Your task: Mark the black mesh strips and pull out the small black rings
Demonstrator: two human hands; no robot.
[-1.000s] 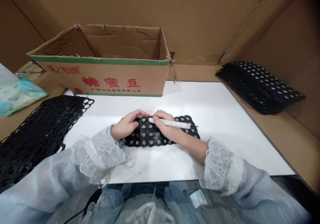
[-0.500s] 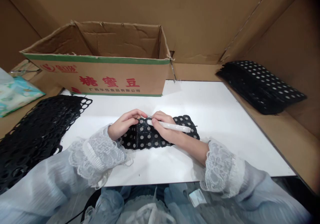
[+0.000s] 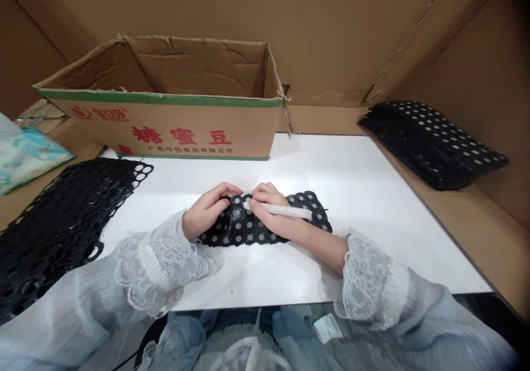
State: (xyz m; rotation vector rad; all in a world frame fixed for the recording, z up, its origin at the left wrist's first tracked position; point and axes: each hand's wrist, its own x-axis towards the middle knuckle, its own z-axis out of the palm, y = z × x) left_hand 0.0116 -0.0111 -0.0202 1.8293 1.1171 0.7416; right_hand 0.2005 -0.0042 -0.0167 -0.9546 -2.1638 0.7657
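Observation:
A black sheet with rows of pale round dots (image 3: 249, 233) lies on the white board in front of me. My left hand (image 3: 209, 210) pinches the sheet's far left edge between thumb and fingers. My right hand (image 3: 273, 208) is closed around a white pen-shaped tool (image 3: 287, 211). The tool lies aslant over the sheet, its tip near the far edge and its back end pointing right. My right fingers rest at the sheet's far edge, close to the left fingertips. What the tool's tip touches is too small to tell.
An open cardboard box (image 3: 174, 128) with red lettering stands behind the hands. Black sheets full of round holes (image 3: 53, 222) are piled at the left, beside a blue-white packet (image 3: 33, 158). A stack of dotted black sheets (image 3: 430, 142) sits at the right. Cardboard walls surround the white board (image 3: 372, 205).
Both hands stay at the sheet's far edge. The left hand has shifted slightly right, and the sheet's left part looks a little more bent. The tool has moved slightly left.

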